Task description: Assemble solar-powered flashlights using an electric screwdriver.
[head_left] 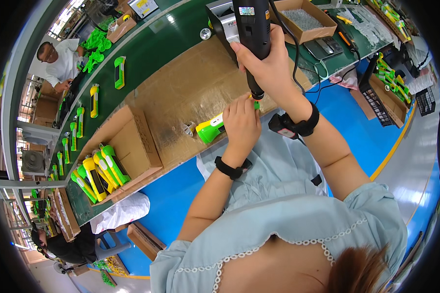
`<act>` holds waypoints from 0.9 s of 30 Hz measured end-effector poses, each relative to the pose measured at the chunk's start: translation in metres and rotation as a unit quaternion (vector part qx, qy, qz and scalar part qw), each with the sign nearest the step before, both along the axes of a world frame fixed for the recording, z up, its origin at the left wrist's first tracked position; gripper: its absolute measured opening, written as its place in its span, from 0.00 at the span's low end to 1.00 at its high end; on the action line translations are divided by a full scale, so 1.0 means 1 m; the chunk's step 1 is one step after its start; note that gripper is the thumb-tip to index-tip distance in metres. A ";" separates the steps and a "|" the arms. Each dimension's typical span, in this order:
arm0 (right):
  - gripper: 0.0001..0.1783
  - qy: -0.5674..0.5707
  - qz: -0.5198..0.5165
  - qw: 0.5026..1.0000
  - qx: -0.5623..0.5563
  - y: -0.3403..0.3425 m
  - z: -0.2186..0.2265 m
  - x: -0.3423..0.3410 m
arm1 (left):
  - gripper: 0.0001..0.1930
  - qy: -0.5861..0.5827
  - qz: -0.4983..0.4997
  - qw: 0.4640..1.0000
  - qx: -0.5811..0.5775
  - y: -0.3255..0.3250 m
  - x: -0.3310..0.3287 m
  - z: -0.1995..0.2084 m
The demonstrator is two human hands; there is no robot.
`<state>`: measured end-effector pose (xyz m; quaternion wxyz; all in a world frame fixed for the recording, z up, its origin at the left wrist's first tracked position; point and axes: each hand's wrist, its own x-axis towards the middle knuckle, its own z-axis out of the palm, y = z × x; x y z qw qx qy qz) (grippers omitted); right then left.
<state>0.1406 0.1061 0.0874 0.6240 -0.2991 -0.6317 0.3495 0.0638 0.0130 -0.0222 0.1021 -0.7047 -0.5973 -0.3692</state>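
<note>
My right hand (271,71) is wrapped round a black electric screwdriver (253,36), held upright with its tip pointing down. That tip meets the narrow end of a yellow and green flashlight (210,130), right beside my left fingers. My left hand (242,122) is closed over the flashlight's body and presses it onto the brown cardboard sheet (181,83). The fingers cover much of the flashlight, so the exact contact point is partly hidden. By its wide end lies a shiny reflector piece (188,129); I cannot tell whether the two are joined.
To the left, a cardboard box (142,141) stands beside several finished-looking flashlights (100,173). More flashlights (94,100) line the green table. A box of screws (302,22) sits at the back right, near a phone (323,47) and cables. A co-worker (61,61) sits across.
</note>
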 end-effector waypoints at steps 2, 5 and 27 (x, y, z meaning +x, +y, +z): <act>0.31 0.015 0.013 1.000 0.001 0.001 0.002 -0.002 | 0.19 -0.006 0.001 1.000 -0.013 0.001 -0.002 0.008; 0.31 0.092 0.069 0.993 -0.023 0.006 -0.002 -0.006 | 0.20 -0.021 -0.006 0.999 -0.041 0.012 -0.013 0.013; 0.33 0.179 0.207 0.962 0.001 0.026 -0.011 0.001 | 0.21 -0.065 -0.011 0.981 -0.182 0.038 -0.032 0.027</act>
